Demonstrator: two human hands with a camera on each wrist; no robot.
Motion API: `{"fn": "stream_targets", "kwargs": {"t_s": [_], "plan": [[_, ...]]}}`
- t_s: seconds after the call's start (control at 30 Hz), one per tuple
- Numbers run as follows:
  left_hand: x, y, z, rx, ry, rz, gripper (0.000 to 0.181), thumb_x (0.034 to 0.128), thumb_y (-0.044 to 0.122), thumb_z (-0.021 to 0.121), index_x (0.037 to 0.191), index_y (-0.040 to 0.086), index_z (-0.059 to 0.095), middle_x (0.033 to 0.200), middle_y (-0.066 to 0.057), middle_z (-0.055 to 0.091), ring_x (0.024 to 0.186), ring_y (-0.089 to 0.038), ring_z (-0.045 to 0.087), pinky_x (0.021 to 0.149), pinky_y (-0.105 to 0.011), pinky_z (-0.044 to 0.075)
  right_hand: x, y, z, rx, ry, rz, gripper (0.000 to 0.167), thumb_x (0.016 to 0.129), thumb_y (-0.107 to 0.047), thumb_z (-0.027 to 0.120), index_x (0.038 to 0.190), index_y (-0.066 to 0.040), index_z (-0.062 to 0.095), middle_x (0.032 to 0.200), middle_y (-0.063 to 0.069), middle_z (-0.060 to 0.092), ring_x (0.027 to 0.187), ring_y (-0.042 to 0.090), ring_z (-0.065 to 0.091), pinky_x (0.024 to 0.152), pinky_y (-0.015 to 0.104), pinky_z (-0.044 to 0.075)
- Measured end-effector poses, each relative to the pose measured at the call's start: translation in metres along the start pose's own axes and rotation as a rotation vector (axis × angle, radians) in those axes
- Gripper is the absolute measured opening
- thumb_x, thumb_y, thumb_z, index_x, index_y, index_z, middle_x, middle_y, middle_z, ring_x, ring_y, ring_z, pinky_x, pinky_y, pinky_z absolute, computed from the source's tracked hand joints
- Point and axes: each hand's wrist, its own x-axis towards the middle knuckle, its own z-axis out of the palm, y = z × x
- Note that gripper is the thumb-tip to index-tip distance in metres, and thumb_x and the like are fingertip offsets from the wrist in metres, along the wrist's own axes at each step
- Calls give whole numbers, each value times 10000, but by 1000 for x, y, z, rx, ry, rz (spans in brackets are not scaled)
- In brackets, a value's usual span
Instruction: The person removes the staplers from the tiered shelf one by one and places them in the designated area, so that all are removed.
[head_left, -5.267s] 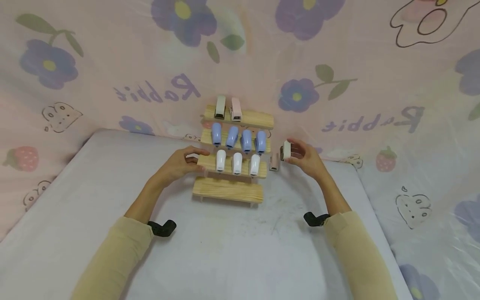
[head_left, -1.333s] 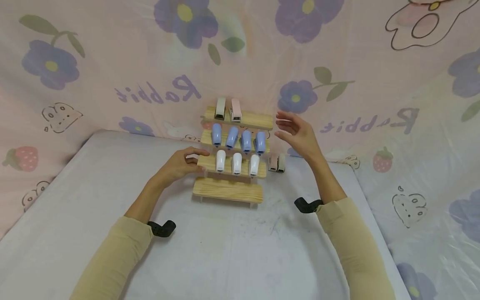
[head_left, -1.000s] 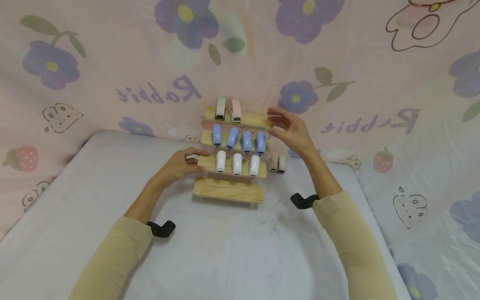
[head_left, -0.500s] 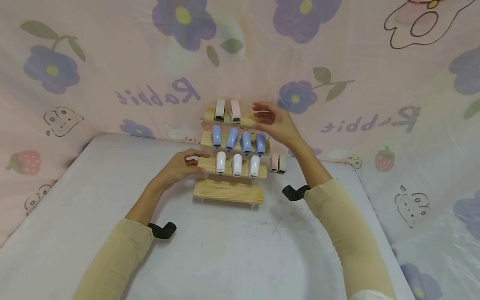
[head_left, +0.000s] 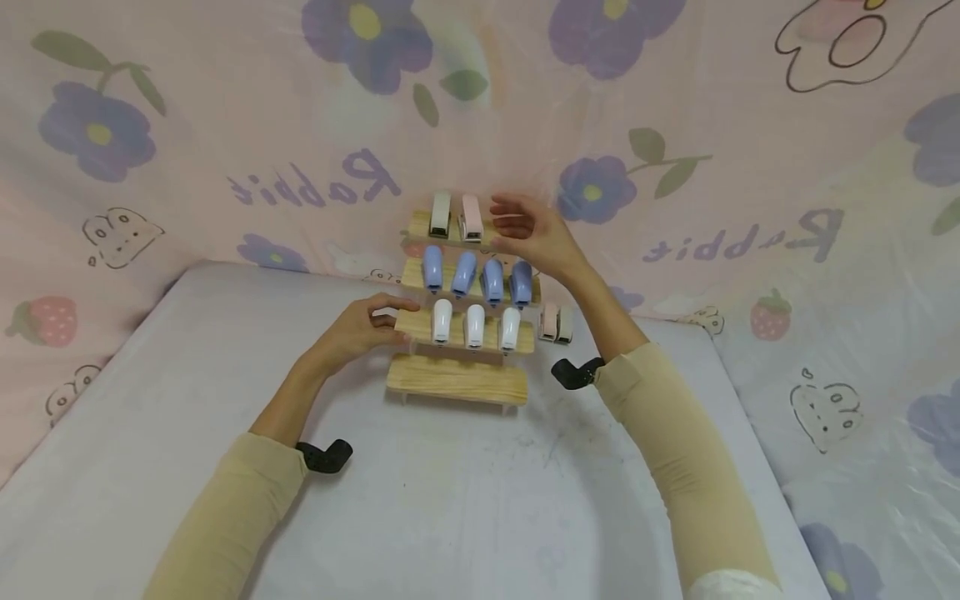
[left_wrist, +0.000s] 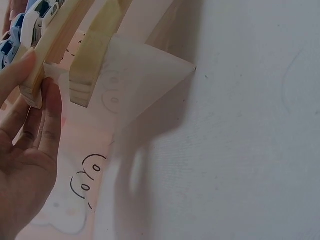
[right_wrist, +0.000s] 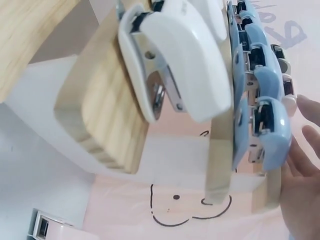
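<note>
A stepped rack has four wooden boards. In the head view, my left hand (head_left: 358, 332) pinches the left end of the second-lowest board (head_left: 415, 325), thumb and fingers on opposite faces in the left wrist view. Three white staplers (head_left: 475, 326) stand on that board, several blue staplers (head_left: 492, 280) on the one above. The top board carries a cream stapler (head_left: 441, 214) and a pink stapler (head_left: 471, 218). My right hand (head_left: 542, 240) is at the top board, fingers spread just right of the pink stapler, gripping nothing visible; its fingertips are partly hidden in the right wrist view.
Bare of staplers is the lowest board (head_left: 457, 381). On the white table (head_left: 450, 508), another pink stapler (head_left: 549, 322) and another cream stapler (head_left: 565, 325) stand side by side, right of the rack. A patterned curtain (head_left: 480, 108) hangs behind.
The cream stapler my right hand held now stands on the table beside the pink one. That hand has moved up and left to the top board; my left has stayed at its board.
</note>
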Motion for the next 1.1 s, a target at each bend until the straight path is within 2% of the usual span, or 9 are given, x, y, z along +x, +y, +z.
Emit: {"fn": "stream_targets", "kwargs": {"t_s": [0.17,0.3,0.47,0.7,0.93,1.1], "plan": [[0,0,0,-4,-3,3,519,866,32,760,1352,70,581,1410,-99,510,1007,-227,647,815,-264,553,14,19,-2,-26,-22,3,664,876,-48,755,1468,-39,453,1385,190,539,1259,323,541,1072,379,430],[1,-2,-1,-9,2,12,521,865,46,767,1351,71,583,1409,-96,512,995,-222,647,816,-264,550,19,15,-1,-36,-51,13,686,881,-62,750,1488,-60,431,1409,183,528,1278,321,531,1075,388,427],[1,-2,-2,-4,9,14,512,861,39,769,1342,64,592,1401,-102,519,1002,-224,651,817,-263,553,26,12,4,-25,-95,-16,707,872,-57,746,1494,-41,410,1407,190,529,1270,320,537,1062,394,438],[1,0,1,-3,4,10,515,850,49,781,1333,75,603,1396,-89,530,994,-228,652,811,-268,556,32,14,7,6,-96,16,725,849,-19,749,1491,-41,411,1380,215,546,1270,307,532,1063,398,436],[1,-1,0,-4,12,9,507,855,48,778,1331,67,603,1396,-96,522,983,-228,652,807,-271,559,25,-11,13,6,-110,31,692,870,29,712,1479,47,383,1370,292,526,1278,377,514,1078,466,414],[1,0,0,0,11,10,503,859,54,776,1331,74,603,1398,-89,520,984,-230,656,805,-272,561,20,-20,13,-35,-93,39,679,871,13,720,1471,40,404,1363,277,534,1264,376,523,1074,482,414]]}}
